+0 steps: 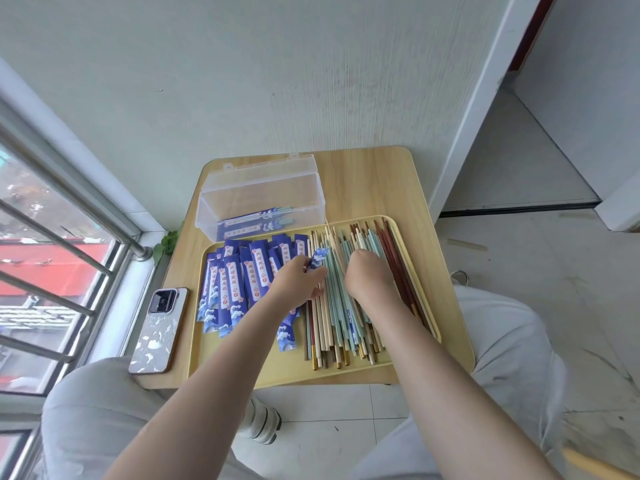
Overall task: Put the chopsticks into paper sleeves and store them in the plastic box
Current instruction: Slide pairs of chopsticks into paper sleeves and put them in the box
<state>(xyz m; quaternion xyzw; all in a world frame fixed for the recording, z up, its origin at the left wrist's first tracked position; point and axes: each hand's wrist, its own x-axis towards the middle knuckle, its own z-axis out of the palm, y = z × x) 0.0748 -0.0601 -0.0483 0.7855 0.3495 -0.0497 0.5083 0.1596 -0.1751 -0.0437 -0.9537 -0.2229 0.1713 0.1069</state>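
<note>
A yellow tray [242, 367] holds a spread of blue paper sleeves [239, 278] on its left half and a pile of loose chopsticks [341, 327] in teal, wood and dark red on its right half. My left hand [299, 282] pinches one blue sleeve [319, 255] over the edge of the chopstick pile. My right hand [367, 277] lies on the pile with its fingers curled down among the teal chopsticks. Behind the tray stands the clear plastic box [259, 199], lid open, with a few sleeved chopsticks [256, 223] inside.
A phone [160, 330] lies on the small wooden table [367, 181] left of the tray. A wall runs behind the table, a barred window [52, 265] is at the left, and my knees flank the table's near edge.
</note>
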